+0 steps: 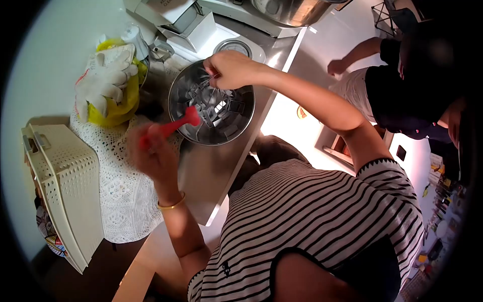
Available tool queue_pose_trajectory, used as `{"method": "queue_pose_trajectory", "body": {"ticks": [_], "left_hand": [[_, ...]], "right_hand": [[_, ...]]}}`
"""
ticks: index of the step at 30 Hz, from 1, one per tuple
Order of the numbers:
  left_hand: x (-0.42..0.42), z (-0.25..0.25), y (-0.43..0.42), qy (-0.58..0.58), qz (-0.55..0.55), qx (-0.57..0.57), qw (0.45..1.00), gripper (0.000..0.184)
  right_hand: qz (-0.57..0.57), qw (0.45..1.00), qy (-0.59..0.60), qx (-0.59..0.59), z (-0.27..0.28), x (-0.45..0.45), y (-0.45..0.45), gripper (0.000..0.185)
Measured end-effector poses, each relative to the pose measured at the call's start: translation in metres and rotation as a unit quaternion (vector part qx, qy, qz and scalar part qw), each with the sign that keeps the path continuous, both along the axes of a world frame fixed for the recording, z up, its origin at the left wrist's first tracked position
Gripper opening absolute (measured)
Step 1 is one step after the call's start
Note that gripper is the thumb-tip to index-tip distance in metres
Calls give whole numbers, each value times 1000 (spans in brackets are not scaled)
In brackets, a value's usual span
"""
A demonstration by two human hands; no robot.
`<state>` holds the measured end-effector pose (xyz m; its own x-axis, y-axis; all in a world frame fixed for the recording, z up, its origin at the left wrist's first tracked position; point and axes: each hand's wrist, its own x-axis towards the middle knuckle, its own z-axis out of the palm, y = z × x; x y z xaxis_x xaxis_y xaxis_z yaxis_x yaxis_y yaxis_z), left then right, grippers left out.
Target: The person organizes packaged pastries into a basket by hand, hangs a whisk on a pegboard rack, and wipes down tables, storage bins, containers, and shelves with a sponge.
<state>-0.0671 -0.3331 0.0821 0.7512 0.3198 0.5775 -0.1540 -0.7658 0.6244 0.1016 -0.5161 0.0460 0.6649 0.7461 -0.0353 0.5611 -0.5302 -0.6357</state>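
White box [153, 14], counter's far end: capitals in two lines, partly cut off by the frame edge; legible portion appears to read "KE…" above "CLEA…".
Striped shirt [282, 201]: small dark emblem [226, 269] on front, no legible lettering.
Colour-printed packaging [56, 246] in perforated basket [75, 176]: print too small to read.

L hand [155, 152] curled (blurry), R hand [231, 70] pinched
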Motion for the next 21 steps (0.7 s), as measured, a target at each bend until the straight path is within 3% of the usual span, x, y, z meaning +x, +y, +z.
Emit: {"method": "queue_pose_trajectory", "body": {"ticks": [2, 4, 6, 8, 9, 10, 11, 12, 14, 16, 18, 19, 21], "left_hand": [[0, 30, -2, -94, -11, 5, 995, 31], [1, 57, -11, -199, -79, -147, 966, 36], [-23, 79, -13, -190, -181, -343, 902, 40], [-30, 83, -13, -183, -213, -329, 901, 33], [-33, 82, -17, -76, -127, -253, 956, 30], [-37, 80, -20, 32, -37, -168, 985, 33], [-36, 73, -9, 107, -78, -88, 987, 51], [-34, 70, -7, 103, -85, -86, 987, 51], [-30, 63, -6, 104, -46, 33, 993, 62], [-36, 50, 4, 137, -69, -80, 985, 60], [-40, 42, 14, 148, -116, -317, 930, 57], [-40, 38, 14, 142, -110, -345, 921, 47], [-47, 29, 20, 148, -101, -373, 910, 45]], "right_hand": [[3, 1000, -10, -7, 11, 0, -7, 19], [-52, 998, 17, 39, 27, -2, -13, 20], [-56, 994, 26, 89, 42, -5, -16, 22], [-89, 977, 59, 187, 56, -10, -16, 24], [-91, 977, 56, 186, 66, -13, -13, 24], [-101, 970, 86, 203, 77, -17, -6, 22], [-111, 962, 114, 221, 89, -21, 2, 19], [-116, 962, 108, 223, 107, -25, 9, 19], [-71, 872, 358, 327, 136, -31, 21, 15], [-94, 859, 363, 348, 135, -29, 33, 13], [-112, 847, 370, 365, 134, -34, 34, 18], [-111, 841, 367, 383, 133, -40, 32, 20], [-97, 841, 363, 390, 131, -46, 23, 27]]}}
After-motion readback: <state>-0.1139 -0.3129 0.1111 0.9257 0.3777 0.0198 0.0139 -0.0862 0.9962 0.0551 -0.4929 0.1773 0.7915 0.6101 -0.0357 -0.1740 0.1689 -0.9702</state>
